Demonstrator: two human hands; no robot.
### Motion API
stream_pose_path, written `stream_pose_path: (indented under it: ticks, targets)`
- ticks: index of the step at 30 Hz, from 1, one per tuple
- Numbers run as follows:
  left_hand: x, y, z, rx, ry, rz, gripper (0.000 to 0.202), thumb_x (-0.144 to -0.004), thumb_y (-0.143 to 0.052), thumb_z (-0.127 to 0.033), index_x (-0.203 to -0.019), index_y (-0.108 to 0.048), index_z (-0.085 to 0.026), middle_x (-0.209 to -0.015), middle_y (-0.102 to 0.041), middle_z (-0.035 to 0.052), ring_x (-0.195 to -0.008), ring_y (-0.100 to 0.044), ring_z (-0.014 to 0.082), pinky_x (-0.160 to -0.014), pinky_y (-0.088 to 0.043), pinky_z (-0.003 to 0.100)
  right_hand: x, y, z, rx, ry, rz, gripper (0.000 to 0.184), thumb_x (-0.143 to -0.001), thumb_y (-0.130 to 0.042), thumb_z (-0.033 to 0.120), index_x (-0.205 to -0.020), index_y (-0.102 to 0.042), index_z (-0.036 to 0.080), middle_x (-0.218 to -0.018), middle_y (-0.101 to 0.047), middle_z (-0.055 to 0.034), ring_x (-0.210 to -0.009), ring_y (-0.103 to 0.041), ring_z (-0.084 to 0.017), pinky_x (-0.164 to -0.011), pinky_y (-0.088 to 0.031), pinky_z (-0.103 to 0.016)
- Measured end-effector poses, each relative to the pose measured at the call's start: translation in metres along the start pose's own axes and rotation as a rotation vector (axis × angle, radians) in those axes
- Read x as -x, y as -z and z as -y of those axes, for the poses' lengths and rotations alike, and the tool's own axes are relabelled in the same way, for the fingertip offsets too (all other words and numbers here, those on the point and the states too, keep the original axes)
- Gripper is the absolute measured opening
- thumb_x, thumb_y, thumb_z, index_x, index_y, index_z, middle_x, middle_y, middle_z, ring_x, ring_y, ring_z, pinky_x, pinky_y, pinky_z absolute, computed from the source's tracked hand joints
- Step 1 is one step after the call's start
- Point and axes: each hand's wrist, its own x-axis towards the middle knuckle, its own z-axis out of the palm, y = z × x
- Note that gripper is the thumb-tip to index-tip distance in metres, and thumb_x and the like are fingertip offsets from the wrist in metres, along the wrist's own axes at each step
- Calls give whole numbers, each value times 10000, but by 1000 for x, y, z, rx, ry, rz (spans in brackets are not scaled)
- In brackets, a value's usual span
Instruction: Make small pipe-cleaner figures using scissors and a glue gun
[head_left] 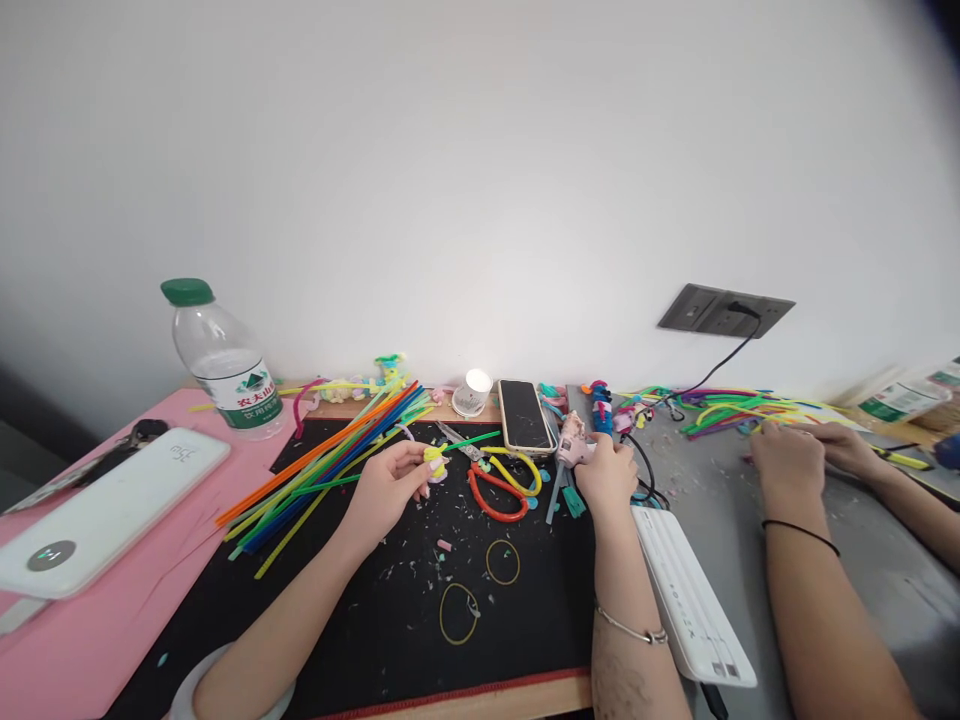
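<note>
My left hand [391, 482] pinches a small yellow pipe-cleaner shape [434, 460] between thumb and fingers, above the black mat. From beside it a green pipe cleaner [472, 440] points right. My right hand [606, 478] is wrapped round a pale pink glue gun [574, 440], whose front faces the wall. A translucent glue stick [556, 492] lies just left of that hand. Between my hands are scissors [499, 495] with red and yellow handles, their blades partly under the green pipe cleaner. Left of my left hand lies a bundle of coloured pipe cleaners [330, 465].
A phone [525, 415] and a white paper cup [474, 392] stand near the wall. At left are a water bottle [232, 370] and a power bank [112, 510]. A white power strip [694, 600] borders my right forearm. Another person's hands [795, 465] work at right.
</note>
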Motion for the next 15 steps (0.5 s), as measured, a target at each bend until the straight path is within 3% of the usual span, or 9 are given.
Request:
stream_pose_path:
  ticks: [9, 15]
  targets:
    - [0, 0, -3, 31, -6, -77, 326, -703, -683, -432, -850, -613, -150, -705, -620, -3, -435, -422, 66, -447, -358, 225, -5, 1, -6, -8, -38, 48, 461, -744, -569, 255, -1202, -581, 208, -1113, -606, -165, -1077, -530, -367, -853, -390, -452]
    - [-2, 1, 0, 74, 0, -140, 322, -695, -696, -415, -860, -596, -157, -682, -610, -15, -460, -460, 80, -467, -392, 228, 2, 8, 1, -383, 70, -173, 450, -736, -555, 323, -1145, -606, 141, -974, -649, -132, -864, -594, -265, -744, -436, -336]
